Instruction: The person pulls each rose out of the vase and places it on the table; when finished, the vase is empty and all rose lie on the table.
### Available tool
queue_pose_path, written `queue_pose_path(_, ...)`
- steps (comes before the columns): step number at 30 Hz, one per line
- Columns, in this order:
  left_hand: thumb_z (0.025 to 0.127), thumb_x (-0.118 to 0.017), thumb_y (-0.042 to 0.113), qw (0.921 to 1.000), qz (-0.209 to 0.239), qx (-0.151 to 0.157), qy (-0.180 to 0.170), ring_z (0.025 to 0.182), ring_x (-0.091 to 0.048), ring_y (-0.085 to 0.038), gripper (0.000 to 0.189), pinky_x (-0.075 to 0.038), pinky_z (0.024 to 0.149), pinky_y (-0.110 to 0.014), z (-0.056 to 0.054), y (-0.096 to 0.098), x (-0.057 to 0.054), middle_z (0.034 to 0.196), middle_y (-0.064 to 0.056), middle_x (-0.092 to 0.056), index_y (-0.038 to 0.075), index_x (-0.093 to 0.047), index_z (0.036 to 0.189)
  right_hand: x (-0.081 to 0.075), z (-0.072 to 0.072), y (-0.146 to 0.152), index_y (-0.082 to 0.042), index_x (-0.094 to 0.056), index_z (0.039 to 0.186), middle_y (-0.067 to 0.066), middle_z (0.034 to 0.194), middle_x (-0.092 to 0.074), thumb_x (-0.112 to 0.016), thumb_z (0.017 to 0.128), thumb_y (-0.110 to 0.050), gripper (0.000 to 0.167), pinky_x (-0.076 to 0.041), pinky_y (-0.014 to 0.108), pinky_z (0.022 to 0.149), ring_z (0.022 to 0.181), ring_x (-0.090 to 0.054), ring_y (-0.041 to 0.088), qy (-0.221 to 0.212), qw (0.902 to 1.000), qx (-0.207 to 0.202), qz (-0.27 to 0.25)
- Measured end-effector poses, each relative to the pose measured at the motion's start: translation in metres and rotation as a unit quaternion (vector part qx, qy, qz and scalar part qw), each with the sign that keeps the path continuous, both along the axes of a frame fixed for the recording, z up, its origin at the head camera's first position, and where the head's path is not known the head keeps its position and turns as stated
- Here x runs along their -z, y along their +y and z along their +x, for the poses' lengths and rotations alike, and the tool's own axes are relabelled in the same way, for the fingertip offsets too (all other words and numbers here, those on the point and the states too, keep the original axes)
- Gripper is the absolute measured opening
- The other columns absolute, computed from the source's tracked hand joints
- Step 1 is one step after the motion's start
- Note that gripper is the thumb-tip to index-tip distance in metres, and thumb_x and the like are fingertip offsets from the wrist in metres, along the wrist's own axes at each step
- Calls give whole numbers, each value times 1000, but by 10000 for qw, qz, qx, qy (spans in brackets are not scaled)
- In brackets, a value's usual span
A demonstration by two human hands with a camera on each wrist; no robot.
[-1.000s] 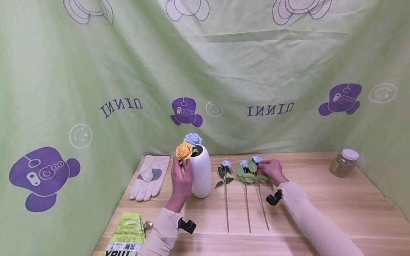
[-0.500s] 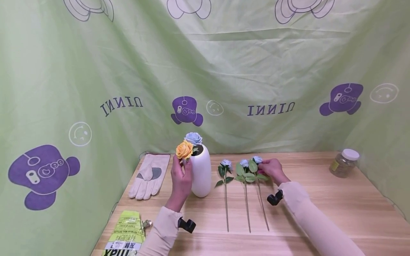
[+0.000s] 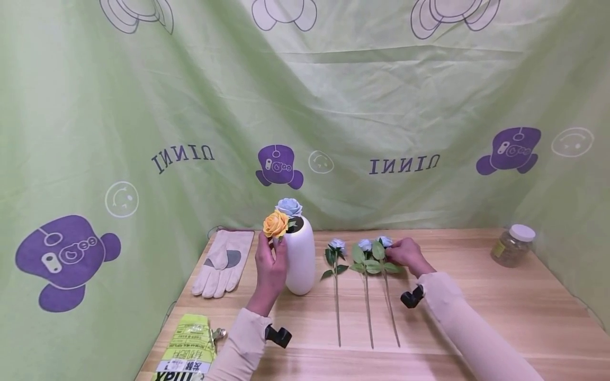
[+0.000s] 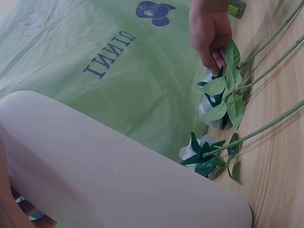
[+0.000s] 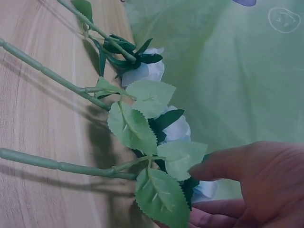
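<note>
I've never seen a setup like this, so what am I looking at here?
No machine, just a person working bare-handed. One camera worn on the head looks forward and down; a small black camera on each wrist gives the close views. The table holds a white vase, three blue roses, a glove, a green bag and a lidded jar. The right hand pinches the rightmost blue rose near its bloom. The left hand is beside the vase, just below an orange rose; its grip is unclear.
</note>
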State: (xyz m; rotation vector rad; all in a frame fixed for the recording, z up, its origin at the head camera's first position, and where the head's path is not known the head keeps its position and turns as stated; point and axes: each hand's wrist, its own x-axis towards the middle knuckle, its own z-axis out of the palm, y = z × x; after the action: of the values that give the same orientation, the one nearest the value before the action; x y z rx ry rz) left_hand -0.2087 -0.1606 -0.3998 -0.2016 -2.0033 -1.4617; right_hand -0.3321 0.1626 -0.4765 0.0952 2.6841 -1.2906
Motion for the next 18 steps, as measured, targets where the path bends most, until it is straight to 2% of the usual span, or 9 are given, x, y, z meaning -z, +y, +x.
queue_pose_path(3,99,-53,7,10000,-18,-16,5,125,-54,-44,37,-45,105,-63,0,0,1,128,-32,-55,-11,-46,130,1,0,2,16,-66,115,30,107,-70,-63,88,-10,37,-54,24,68,78,-69,18,9,10000,-10,-95)
queue_pose_path(5,99,-53,7,10000,-33,-36,-8,125,-54,-44,37,-45,105,-63,-5,-2,7,129,-32,-54,-11,-45,131,-1,0,3,15,-68,111,25,96,-73,-63,88,-10,34,-53,23,64,69,-67,13,-21,10000,-29,-71)
queue_pose_path(9,99,-53,8,9999,-31,-95,-25,128,-52,-43,39,-44,107,-63,-18,-7,24,131,-31,-54,-8,-45,134,-12,2,4,11,-69,92,10,71,-69,-63,90,-15,27,-46,24,57,59,-58,12,33,9983,-183,558)
queue_pose_path(11,100,-53,9,9999,-22,-109,1,129,-52,-41,39,-44,108,-62,-23,-9,31,132,-30,-54,-6,-45,135,-22,3,5,13,-65,88,13,68,-65,-63,90,-17,30,-45,29,58,61,-55,20,265,9942,-298,1001)
queue_pose_path(13,100,-54,12,9999,-17,-107,44,128,-53,-39,39,-44,107,-61,-25,-11,34,132,-27,-55,-3,-46,135,-31,5,5,15,-65,93,23,80,-69,-63,89,-19,34,-51,36,64,71,-60,30,570,9888,-365,1327)
queue_pose_path(14,100,-54,12,9999,-17,-103,62,128,-54,-38,39,-45,107,-60,-25,-11,35,131,-26,-56,-3,-46,135,-36,5,5,14,-65,91,23,81,-67,-63,89,-19,33,-50,37,66,73,-58,31,725,9863,-394,1429)
queue_pose_path(15,100,-55,13,9999,-14,-96,79,128,-54,-37,39,-45,107,-60,-25,-11,35,131,-25,-56,-2,-47,134,-40,6,4,13,-64,89,25,85,-67,-63,89,-20,33,-51,38,69,77,-58,32,829,9847,-418,1475)
queue_pose_path(17,100,-55,15,9999,-14,-76,106,128,-55,-35,38,-46,106,-59,-25,-12,36,131,-23,-57,0,-47,134,-47,6,3,9,-56,78,21,76,-62,-61,89,-20,31,-47,37,67,72,-54,29,958,9834,-496,1459)
queue_pose_path(18,100,-55,16,9999,-20,-74,113,128,-55,-34,38,-46,106,-59,-25,-12,35,131,-22,-57,0,-47,134,-50,6,2,10,-60,82,23,83,-68,-62,90,-20,31,-50,38,70,77,-59,31,1053,9829,-514,1418)
